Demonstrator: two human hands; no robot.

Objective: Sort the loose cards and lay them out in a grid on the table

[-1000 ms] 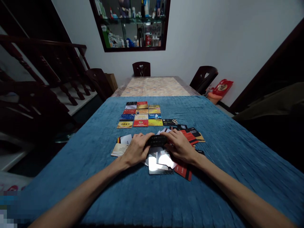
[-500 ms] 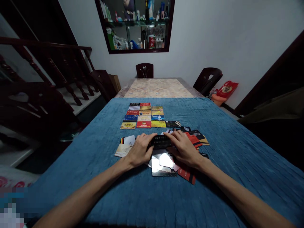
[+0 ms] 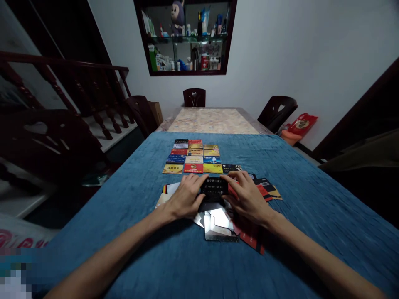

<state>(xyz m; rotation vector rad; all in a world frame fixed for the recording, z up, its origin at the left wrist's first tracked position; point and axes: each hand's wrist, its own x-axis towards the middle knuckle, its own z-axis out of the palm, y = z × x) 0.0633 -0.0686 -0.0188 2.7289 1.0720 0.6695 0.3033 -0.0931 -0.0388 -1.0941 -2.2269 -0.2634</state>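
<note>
A black card (image 3: 214, 189) with pale printed characters is held by its side edges between my two hands, over a loose pile of cards. My left hand (image 3: 187, 195) pinches its left edge, and my right hand (image 3: 245, 195) grips the right edge. Below them lie shiny silver cards (image 3: 220, 232) and a red card (image 3: 254, 241). Black and red cards (image 3: 264, 187) fan out past my right hand. Partly hidden behind my left hand is a small group of pale cards (image 3: 165, 198). Farther off, several cards lie face up in rows, including a yellow card (image 3: 213, 167).
A blue cloth (image 3: 124, 232) covers the near table, while a patterned tabletop (image 3: 205, 120) shows beyond it. Dark wooden chairs (image 3: 195, 97) stand around. A railing (image 3: 77, 83) runs at left, and a red bag (image 3: 304, 124) sits at right.
The view has shifted, so the table and cards appear slightly lower and to the right. Both hands still hold the black card, whose printed face now shows more fully.
</note>
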